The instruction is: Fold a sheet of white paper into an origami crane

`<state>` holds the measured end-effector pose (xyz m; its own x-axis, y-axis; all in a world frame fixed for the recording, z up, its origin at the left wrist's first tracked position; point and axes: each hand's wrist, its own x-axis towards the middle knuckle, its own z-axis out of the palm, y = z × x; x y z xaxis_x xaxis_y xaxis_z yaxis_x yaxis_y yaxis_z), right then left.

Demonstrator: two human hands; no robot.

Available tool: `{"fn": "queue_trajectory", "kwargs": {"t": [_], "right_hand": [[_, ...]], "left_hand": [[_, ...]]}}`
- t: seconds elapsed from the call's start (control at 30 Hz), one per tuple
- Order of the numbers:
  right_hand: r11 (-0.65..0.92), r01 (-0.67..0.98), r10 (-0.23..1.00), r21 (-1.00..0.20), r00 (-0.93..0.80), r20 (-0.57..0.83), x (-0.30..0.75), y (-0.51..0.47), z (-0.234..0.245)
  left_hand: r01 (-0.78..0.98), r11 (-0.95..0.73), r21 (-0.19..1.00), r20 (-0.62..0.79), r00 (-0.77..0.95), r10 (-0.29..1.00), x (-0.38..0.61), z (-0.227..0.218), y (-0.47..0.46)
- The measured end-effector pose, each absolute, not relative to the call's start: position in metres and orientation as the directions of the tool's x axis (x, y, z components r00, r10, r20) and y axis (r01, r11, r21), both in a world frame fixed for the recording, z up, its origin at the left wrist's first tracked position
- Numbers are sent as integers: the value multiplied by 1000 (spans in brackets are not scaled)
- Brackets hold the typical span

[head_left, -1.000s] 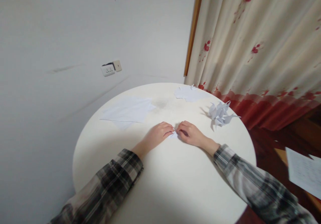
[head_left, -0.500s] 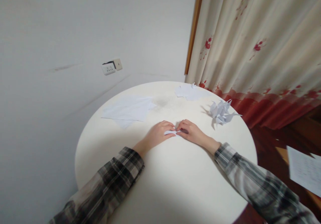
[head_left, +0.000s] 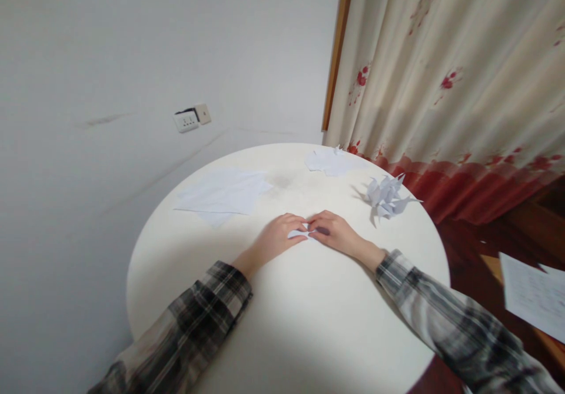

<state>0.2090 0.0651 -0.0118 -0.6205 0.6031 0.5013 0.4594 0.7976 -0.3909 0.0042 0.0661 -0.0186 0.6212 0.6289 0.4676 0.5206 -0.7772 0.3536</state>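
Observation:
A small piece of folded white paper (head_left: 298, 233) lies on the round white table (head_left: 304, 323), between my two hands. My left hand (head_left: 282, 232) grips its left part, thumb on the near side and fingers on the far side. From the right, my right hand (head_left: 333, 230) pinches the other end, its fingertips almost meeting those of the left. Much of the paper is hidden under the fingers, so its folds cannot be made out.
A cluster of folded white paper cranes (head_left: 386, 197) stands at the table's right. White sheets (head_left: 220, 191) lie at the left, and more paper pieces (head_left: 331, 162) at the back. Beyond the table are a wall socket (head_left: 186, 121), a curtain (head_left: 441, 88) and written sheets (head_left: 532, 294).
The view has shifted slightly, so the scene sits a little further left. Both hands keep nearly the same grip on the paper, with the right fingers shifted very slightly.

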Motion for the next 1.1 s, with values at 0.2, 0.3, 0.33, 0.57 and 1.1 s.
{"fn": "queue_trajectory", "kwargs": {"t": [0.2, 0.3, 0.33, 0.57, 1.1], "right_hand": [[807, 490, 589, -330, -621, 517, 208, 62, -10], [814, 489, 578, -313, -626, 524, 208, 62, -10], [815, 489, 576, -311, -627, 525, 209, 62, -10], [811, 501, 580, -302, -620, 528, 208, 60, -9], [810, 511, 577, -288, -609, 544, 206, 60, -10]], "left_hand": [[542, -779, 315, 483, 615, 623, 5, -14, 64], [557, -774, 301, 478, 614, 628, 5, -11, 64], [559, -773, 301, 473, 616, 630, 5, -11, 64], [565, -764, 311, 442, 626, 642, 4, -9, 63], [567, -751, 339, 420, 623, 660, 4, -11, 63]]}}
